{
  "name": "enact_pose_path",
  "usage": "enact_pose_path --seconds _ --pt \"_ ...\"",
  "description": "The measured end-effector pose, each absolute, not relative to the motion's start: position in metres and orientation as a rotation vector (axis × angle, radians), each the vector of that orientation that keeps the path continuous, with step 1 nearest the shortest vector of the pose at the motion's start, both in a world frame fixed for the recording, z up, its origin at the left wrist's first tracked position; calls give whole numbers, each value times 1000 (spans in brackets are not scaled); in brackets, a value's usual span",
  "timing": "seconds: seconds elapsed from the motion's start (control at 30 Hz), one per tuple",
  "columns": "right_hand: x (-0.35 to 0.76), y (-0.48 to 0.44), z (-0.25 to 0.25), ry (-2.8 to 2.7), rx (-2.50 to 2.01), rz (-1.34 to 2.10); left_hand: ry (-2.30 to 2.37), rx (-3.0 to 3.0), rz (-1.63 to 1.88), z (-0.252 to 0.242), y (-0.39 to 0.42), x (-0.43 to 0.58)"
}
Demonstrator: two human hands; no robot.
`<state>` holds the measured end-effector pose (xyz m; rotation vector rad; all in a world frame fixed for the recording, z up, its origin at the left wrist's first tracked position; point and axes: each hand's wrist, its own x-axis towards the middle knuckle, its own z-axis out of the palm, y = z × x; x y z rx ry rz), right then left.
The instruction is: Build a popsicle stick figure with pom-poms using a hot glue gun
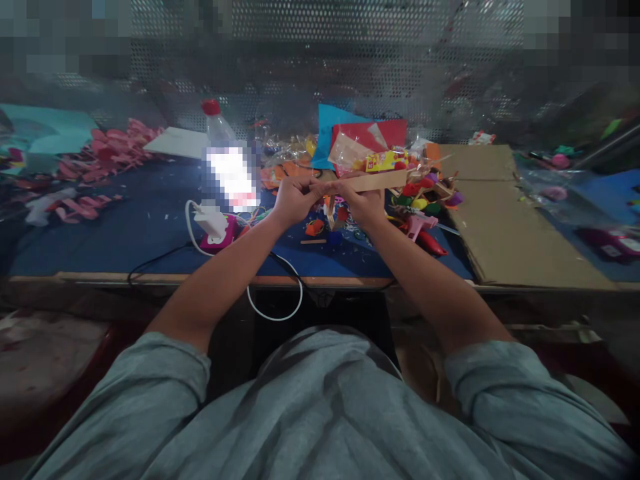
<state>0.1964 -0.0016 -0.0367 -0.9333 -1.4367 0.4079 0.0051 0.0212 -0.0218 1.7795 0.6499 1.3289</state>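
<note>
My left hand (295, 201) is closed in a pinch at the left end of a flat tan strip (383, 181), which could be wood or card. My right hand (367, 205) grips the same strip from below, and its longer end sticks out to the right. The fingertips of both hands meet, hiding the pinched end. Beneath them a small light-wood piece (331, 215) shows between the hands. On the blue tabletop just below lie an orange scrap (315, 228) and a thin wooden stick (313, 241).
A glowing, blurred-out screen (233, 177) stands before a red-capped bottle (213, 113). A white charger (211, 221) sits in a pink power strip (226, 235), with cables over the table edge. Cardboard (525, 233) lies right; pink pieces (120, 150) heap left; colourful small parts (425, 193) crowd the middle.
</note>
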Motion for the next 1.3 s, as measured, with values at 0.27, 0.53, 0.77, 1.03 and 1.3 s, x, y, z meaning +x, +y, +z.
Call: enact_pose_path --seconds 0.27,0.53,0.77,1.03,1.3 --pt "197 1 -40 -1433 -928 424 624 1804 1341 -20 18 6" --pt "198 0 -39 -1426 -955 431 596 1786 1339 -19 19 6" --pt "196 3 -41 -1433 -931 412 540 1791 1364 -22 22 5" --pt "201 5 -43 -1412 -958 377 471 1722 1495 -32 33 7" --pt "198 7 -45 -1370 -955 361 463 1736 1529 -31 34 5"
